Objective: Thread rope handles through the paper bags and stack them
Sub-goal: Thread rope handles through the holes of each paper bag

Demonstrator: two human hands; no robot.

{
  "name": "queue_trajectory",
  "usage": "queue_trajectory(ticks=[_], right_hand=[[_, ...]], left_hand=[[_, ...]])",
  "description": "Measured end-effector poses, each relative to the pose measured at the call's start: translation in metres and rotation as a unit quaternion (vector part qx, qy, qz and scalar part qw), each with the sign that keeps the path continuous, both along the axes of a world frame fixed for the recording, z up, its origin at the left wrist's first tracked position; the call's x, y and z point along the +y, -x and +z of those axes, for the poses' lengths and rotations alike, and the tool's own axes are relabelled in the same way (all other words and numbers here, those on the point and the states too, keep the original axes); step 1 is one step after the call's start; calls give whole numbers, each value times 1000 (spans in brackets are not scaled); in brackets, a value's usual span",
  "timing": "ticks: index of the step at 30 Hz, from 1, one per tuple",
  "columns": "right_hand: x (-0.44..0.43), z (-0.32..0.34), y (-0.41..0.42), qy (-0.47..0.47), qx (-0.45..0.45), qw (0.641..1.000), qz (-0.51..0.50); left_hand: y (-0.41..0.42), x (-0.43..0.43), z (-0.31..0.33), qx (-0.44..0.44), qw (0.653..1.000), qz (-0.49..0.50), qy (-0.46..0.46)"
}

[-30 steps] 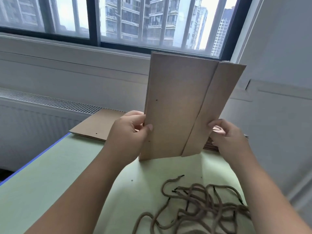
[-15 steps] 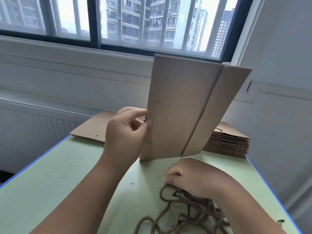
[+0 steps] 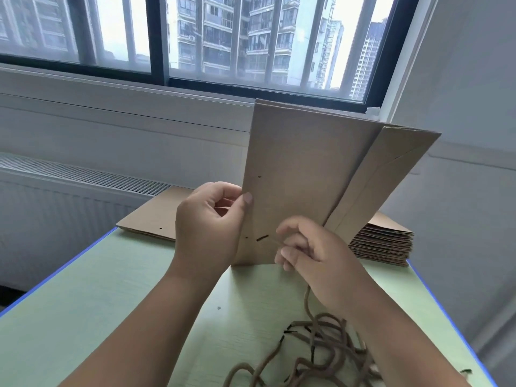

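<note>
Pale green tabletop with a blue edge [image 3: 111,317] was the work surface, and nearest on the right sat the loose tangle of brown rope handles [image 3: 321,356]. Half a second earlier the right hand [image 3: 315,252] had been down in that pile. Now it was up at the bag, pinching one brown rope [image 3: 307,300] just behind its black tip [image 3: 262,238], with the rest trailing back to the tangle. The tip sat right beside the lower punched hole [image 3: 246,237], not through it as far as I could tell.

The left hand [image 3: 206,227] gripped the left edge of the flat brown paper bag [image 3: 301,169], thumb on the front and fingers curled behind, holding it upright over the middle of the table. So I'd say the fetching was done and threading was about to start, with the upper hole [image 3: 259,176] empty too.

Further back were the thick stack of brown bags [image 3: 385,241] on the far right, a few flat ones [image 3: 156,216] on the far left, then the dark-framed window [image 3: 251,37].
</note>
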State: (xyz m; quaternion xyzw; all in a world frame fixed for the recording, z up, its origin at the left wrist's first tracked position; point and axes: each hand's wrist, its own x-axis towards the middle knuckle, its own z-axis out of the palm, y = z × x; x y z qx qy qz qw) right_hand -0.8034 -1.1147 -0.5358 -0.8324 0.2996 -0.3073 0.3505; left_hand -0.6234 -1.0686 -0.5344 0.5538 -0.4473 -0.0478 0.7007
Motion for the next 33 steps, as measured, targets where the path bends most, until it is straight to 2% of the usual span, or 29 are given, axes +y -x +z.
queue_trajectory(ticks=[6,13,21,27,33], right_hand=[[-4,8,4,48,-124,990,-39],[-5,18,-11,30,-252,967,-22],[-2,35,-30,86,-253,963,-41],[-5,37,-37,140,-286,946,-66],[-3,35,-42,159,-301,936,-83]], left_hand=[[3,1,2,22,1000,-6,9],[7,2,4,47,998,-41,27],[14,4,8,53,992,-100,54],[16,4,12,64,984,-145,76],[20,8,17,-2,989,-131,70]])
